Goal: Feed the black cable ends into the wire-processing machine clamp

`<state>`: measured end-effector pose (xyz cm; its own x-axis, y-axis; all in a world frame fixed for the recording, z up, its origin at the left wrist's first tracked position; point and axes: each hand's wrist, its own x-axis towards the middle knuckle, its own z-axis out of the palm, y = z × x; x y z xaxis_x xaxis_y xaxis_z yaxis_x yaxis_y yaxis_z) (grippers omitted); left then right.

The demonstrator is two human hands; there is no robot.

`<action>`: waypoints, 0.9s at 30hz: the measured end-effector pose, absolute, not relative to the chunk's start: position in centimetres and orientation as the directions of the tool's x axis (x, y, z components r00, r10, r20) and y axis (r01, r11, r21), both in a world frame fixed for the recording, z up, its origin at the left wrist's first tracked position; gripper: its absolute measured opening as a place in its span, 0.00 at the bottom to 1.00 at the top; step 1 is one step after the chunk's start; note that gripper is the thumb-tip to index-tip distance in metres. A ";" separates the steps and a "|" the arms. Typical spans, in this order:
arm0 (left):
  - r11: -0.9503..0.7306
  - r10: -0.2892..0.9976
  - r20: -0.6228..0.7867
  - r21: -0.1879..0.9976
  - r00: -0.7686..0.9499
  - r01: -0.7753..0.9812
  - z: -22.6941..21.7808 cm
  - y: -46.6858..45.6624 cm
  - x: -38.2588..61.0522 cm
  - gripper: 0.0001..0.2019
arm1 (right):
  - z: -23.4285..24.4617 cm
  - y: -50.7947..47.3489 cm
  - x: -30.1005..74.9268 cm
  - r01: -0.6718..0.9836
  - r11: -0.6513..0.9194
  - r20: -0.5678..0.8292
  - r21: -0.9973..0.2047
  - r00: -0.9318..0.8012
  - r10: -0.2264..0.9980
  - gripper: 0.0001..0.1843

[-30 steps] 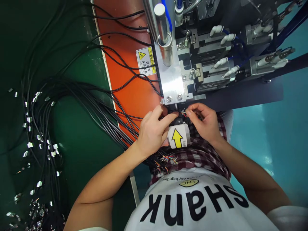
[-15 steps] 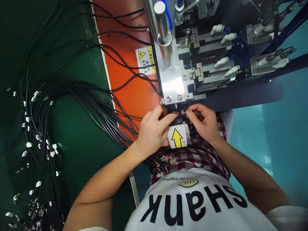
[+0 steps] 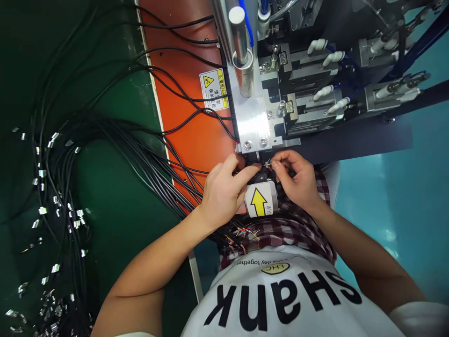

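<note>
My left hand [image 3: 224,194] is closed on a black cable end, thumb and forefinger pressing it toward a black fixture [image 3: 261,177] under the machine's metal plate [image 3: 253,119]. My right hand [image 3: 296,180] pinches the thin coloured wires [image 3: 268,164] that fan out of that cable end. Both hands meet just below two bolts [image 3: 255,143] of the plate. A white label with a yellow arrow [image 3: 259,201] sits between my wrists.
A large bundle of black cables [image 3: 115,135] with metal plugs [image 3: 42,173] spreads over the green bench at left. An orange panel [image 3: 189,126] carries a yellow warning sticker [image 3: 213,89]. Pneumatic cylinders [image 3: 322,89] fill the machine at upper right. More stripped cable ends [image 3: 242,234] lie at my lap.
Almost nothing has changed; both hands stay at the fixture with only slight finger movement, and the view has shifted a little.
</note>
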<state>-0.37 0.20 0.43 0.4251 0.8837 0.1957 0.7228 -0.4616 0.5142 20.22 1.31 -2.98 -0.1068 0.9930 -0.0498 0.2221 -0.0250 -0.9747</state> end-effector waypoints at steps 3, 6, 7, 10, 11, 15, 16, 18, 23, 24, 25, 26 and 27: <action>-0.468 0.881 0.198 0.510 0.430 0.722 0.5 0.2 -0.4 0.16 | -3.3 1.2 20.2 0.193 -0.057 -0.076 -0.979 -0.092 0.993 0.05; -0.470 0.880 0.197 0.506 0.433 0.723 0.5 0.2 -0.3 0.15 | -3.2 1.2 20.3 0.179 -0.100 -0.117 -0.979 -0.087 0.989 0.05; -0.468 0.880 0.195 0.507 0.432 0.724 0.5 0.2 -0.3 0.15 | -3.2 1.2 20.3 0.177 -0.113 -0.130 -0.978 -0.087 0.988 0.05; -0.462 0.884 0.193 0.510 0.427 0.726 0.4 0.2 -0.3 0.15 | -2.8 1.2 20.5 0.153 -0.145 -0.161 -0.978 -0.096 0.982 0.06; -0.460 0.885 0.192 0.509 0.425 0.727 0.4 0.2 -0.3 0.15 | -2.8 1.2 20.6 0.141 -0.153 -0.168 -0.978 -0.100 0.981 0.06; -0.460 0.885 0.193 0.509 0.425 0.727 0.4 0.2 -0.4 0.15 | -2.5 1.3 20.6 0.140 -0.157 -0.172 -0.978 -0.106 0.979 0.04; -0.461 0.884 0.194 0.510 0.425 0.726 0.4 0.2 -0.4 0.15 | -2.5 1.3 20.6 0.148 -0.152 -0.169 -0.977 -0.105 0.980 0.03; -0.461 0.884 0.195 0.513 0.424 0.724 0.4 0.2 -0.4 0.15 | -2.4 1.4 20.6 0.162 -0.144 -0.162 -0.976 -0.103 0.982 0.02; -0.457 0.886 0.188 0.512 0.424 0.727 0.4 0.2 -0.4 0.15 | -2.3 1.6 20.7 0.172 -0.140 -0.162 -0.975 -0.116 0.980 0.01; -0.458 0.885 0.188 0.511 0.425 0.727 0.4 0.2 -0.4 0.15 | -2.3 1.6 20.7 0.174 -0.140 -0.162 -0.975 -0.121 0.979 0.02; -0.460 0.885 0.189 0.511 0.426 0.727 0.4 0.2 -0.4 0.15 | -2.2 1.6 20.7 0.176 -0.138 -0.161 -0.975 -0.125 0.979 0.02; -0.461 0.884 0.191 0.511 0.427 0.726 0.4 0.2 -0.4 0.15 | -2.2 1.6 20.7 0.178 -0.136 -0.160 -0.975 -0.128 0.979 0.02; -0.463 0.883 0.194 0.510 0.427 0.725 0.4 0.2 -0.4 0.15 | -2.2 1.6 20.7 0.179 -0.134 -0.159 -0.975 -0.131 0.979 0.02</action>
